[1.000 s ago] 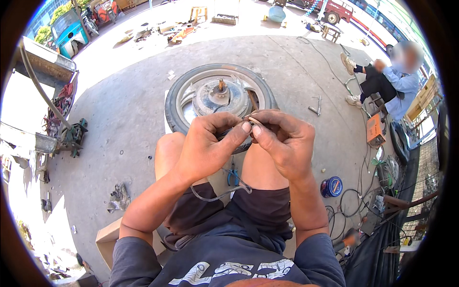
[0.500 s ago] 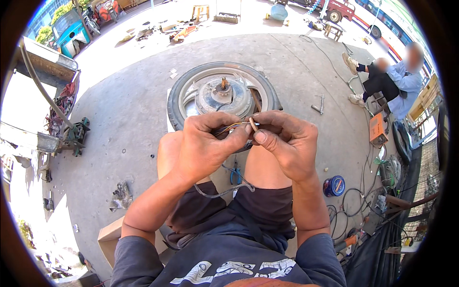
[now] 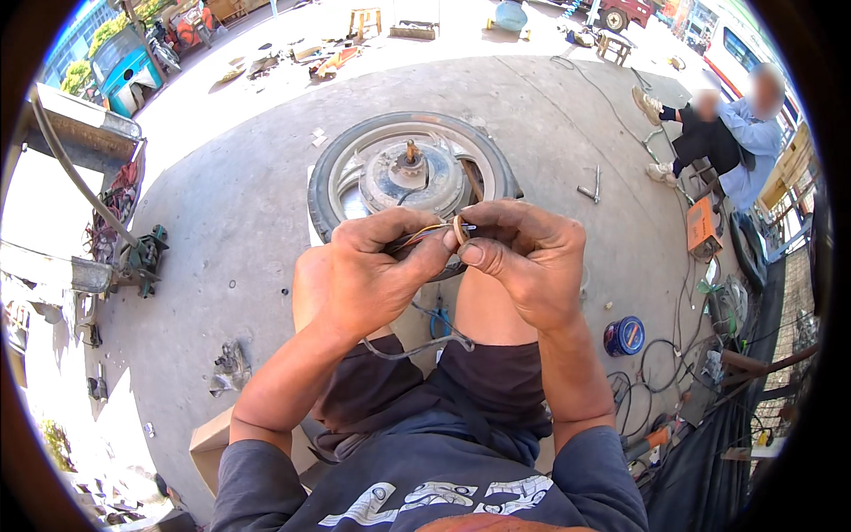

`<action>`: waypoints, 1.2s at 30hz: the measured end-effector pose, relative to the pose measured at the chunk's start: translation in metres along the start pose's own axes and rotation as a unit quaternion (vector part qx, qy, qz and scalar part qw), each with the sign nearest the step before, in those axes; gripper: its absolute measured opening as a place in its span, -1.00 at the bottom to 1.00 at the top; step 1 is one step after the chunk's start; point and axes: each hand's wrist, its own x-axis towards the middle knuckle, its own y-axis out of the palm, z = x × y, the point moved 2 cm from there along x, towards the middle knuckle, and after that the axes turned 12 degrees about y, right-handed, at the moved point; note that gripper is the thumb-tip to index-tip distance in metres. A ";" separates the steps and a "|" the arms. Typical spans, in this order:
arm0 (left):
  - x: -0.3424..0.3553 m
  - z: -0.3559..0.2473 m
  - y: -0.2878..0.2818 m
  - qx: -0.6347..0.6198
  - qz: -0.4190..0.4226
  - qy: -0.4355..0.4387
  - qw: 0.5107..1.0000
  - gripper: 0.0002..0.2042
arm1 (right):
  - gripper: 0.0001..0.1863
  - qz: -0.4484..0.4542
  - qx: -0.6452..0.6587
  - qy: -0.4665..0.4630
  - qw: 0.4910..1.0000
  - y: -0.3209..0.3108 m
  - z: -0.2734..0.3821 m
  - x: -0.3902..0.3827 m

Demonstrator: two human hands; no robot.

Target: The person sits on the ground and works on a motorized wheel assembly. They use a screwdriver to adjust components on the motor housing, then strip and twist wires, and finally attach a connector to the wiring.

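Thin coloured wires (image 3: 429, 230) are pinched between the thumb and fingers of my left hand (image 3: 372, 270). My right hand (image 3: 532, 262) grips a small tan ring (image 3: 460, 230), and the wire ends reach it; whether they pass through it I cannot tell. Both hands meet above my knees, fingertips almost touching. Just beyond them a motor wheel (image 3: 324, 173) lies flat, with a rusty axle (image 3: 410, 152) standing up from its hub. A grey cable (image 3: 409, 354) loops down below my hands. Blue-handled pliers (image 3: 439, 324) lie between my legs.
A T-shaped wrench (image 3: 592, 188) lies on the concrete at right. Near my right knee stands a blue tub (image 3: 623, 336), beside tangled black cables (image 3: 651, 377). An orange box (image 3: 703, 229) is near a seated person (image 3: 749, 133). A cardboard box (image 3: 211, 439) is at lower left.
The ring has turned more upright, and both hands have shifted slightly left in the picture. The whole view has tilted a little. Both hands keep their hold.
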 end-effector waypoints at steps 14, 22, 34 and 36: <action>-0.009 0.007 -0.003 -0.014 -0.002 0.089 0.996 -0.84 | -0.78 0.013 -0.011 -0.029 0.999 0.005 0.005 -0.002; -0.015 0.007 -0.003 -0.005 -0.021 0.091 0.996 -0.80 | -0.80 -0.016 -0.047 -0.038 0.998 0.009 0.008 -0.005; -0.019 0.010 -0.005 -0.004 -0.013 0.108 0.994 -0.75 | -0.76 0.024 0.010 -0.022 0.999 0.014 0.004 -0.010; -0.018 0.010 -0.005 -0.011 -0.011 0.100 0.995 -0.74 | -0.76 0.032 0.017 -0.012 0.999 0.014 0.004 -0.010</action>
